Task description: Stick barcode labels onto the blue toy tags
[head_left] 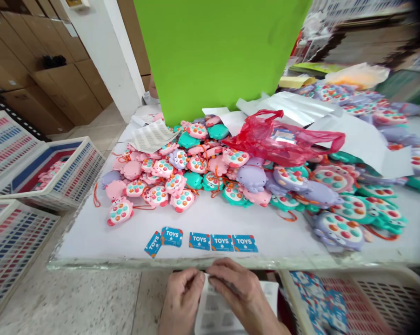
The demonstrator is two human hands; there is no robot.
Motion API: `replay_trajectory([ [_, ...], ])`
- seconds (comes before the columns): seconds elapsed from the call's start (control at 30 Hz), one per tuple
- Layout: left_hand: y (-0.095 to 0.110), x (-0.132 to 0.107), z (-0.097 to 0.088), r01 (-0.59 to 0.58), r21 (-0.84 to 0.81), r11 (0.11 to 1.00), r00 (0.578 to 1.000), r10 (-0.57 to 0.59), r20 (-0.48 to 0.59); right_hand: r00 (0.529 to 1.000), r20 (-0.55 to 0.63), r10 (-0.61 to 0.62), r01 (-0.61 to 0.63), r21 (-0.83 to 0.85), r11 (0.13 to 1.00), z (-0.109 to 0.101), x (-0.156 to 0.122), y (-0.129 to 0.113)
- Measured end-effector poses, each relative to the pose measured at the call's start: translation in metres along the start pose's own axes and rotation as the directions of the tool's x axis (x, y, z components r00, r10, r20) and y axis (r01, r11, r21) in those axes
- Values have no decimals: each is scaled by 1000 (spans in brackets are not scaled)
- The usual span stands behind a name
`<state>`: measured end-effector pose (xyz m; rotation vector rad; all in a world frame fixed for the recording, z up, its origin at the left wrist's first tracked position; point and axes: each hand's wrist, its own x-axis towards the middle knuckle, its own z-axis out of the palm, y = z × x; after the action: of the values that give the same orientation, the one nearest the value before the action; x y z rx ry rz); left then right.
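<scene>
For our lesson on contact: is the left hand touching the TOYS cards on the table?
Apart: the head view shows the table's edge between the left hand and the cards.

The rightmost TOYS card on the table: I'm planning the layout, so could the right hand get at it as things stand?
Probably yes: the card lies uncovered, with only the table edge between it and the right hand, though that hand is at the printed sheet and may need freeing.
</scene>
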<state>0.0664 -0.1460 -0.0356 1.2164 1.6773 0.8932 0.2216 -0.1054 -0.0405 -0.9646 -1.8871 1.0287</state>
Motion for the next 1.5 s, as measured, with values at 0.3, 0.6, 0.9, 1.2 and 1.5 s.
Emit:
replay_trajectory([
  [0.3,-11,-3,3,166,-28,986,979,-168,-118,960,-127,-249,213,-247,945,14,-13,15],
  [0.6,0,2,1,242,-174,955,964,-257,-70,974,-117,-193,150,-307,940,12,-19,20],
  [0.9,-7,1,2,317,-231,920,936,-342,-78,959,-169,-227,149,-382,912,11,-21,24],
  [1.2,-18,12,-6,5,76,997,996,2,-88,966,-148,-210,164,-277,947,-4,-10,7],
  [1.5,-34,25,-19,-470,228,853,878,427,213,989,57,136,-116,-270,956,-18,61,48],
])
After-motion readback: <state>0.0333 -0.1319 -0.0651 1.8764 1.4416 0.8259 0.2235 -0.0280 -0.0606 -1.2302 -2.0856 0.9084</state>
